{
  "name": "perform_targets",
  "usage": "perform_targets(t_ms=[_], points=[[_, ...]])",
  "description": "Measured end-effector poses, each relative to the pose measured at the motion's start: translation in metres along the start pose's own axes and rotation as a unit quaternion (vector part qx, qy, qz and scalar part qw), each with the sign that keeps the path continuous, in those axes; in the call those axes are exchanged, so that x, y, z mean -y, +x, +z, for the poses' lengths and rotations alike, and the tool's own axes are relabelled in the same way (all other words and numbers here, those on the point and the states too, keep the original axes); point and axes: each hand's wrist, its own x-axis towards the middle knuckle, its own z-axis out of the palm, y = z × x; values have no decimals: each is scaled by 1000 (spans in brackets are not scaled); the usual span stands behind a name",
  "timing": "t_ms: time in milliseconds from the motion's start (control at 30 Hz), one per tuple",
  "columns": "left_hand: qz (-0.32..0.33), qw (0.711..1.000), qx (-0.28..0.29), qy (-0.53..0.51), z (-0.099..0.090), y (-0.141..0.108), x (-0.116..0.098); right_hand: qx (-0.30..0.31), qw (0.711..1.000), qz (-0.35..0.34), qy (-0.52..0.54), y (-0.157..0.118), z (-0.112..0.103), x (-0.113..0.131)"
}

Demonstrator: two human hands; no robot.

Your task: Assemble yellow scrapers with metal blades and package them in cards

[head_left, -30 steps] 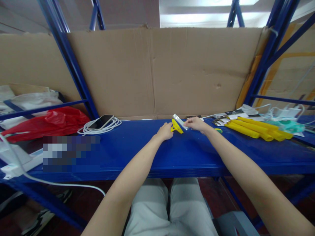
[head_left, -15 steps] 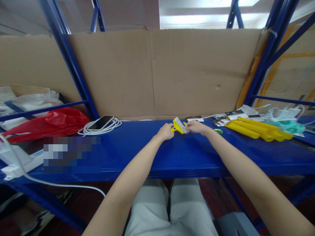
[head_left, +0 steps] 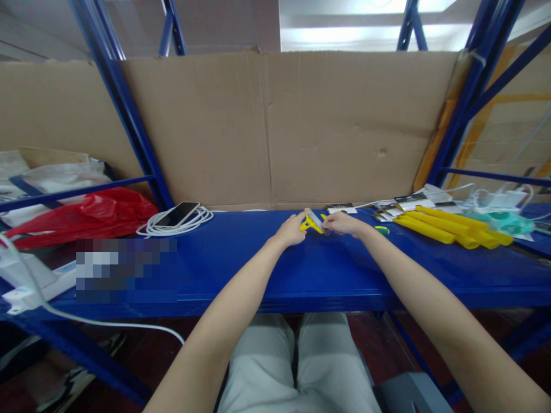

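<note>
Between my two hands, above the blue table [head_left: 241,258], is a small yellow tool head [head_left: 308,223] with a silvery metal plate [head_left: 316,218]. My left hand [head_left: 291,230] grips its yellow part from the left. On the other side, my right hand [head_left: 341,223] is closed on the lower right end of the metal plate, fingertips pinched. A green and yellow piece [head_left: 381,230] lies just right of my right wrist. Behind my right hand is a black and white card [head_left: 341,209].
Several yellow tubes [head_left: 447,226] lie at the right beside packets [head_left: 413,202] and a teal roll [head_left: 503,221]. At the left are a phone [head_left: 178,214] on a coiled white cable [head_left: 200,219], a red bag [head_left: 99,215] and a white power strip [head_left: 26,295]. Cardboard [head_left: 206,132] stands behind.
The yellow head and its metal plate have tilted slightly, and my left fingers have shifted up around it. My right hand has barely moved.
</note>
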Motion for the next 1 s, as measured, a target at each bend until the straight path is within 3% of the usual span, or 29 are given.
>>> perform_targets(t_ms=[200, 467, 1000], points=[[40, 997, 30, 62, -6, -5, -3, 6, 1000, -6, 27, -1, -2, 0], [42, 991, 51, 119, -11, -9, -5, 8, 997, 8, 81, -1, 0, 1], [62, 991, 57, 107, -10, -11, -6, 71, 991, 13, 114, 4, -1, -7]])
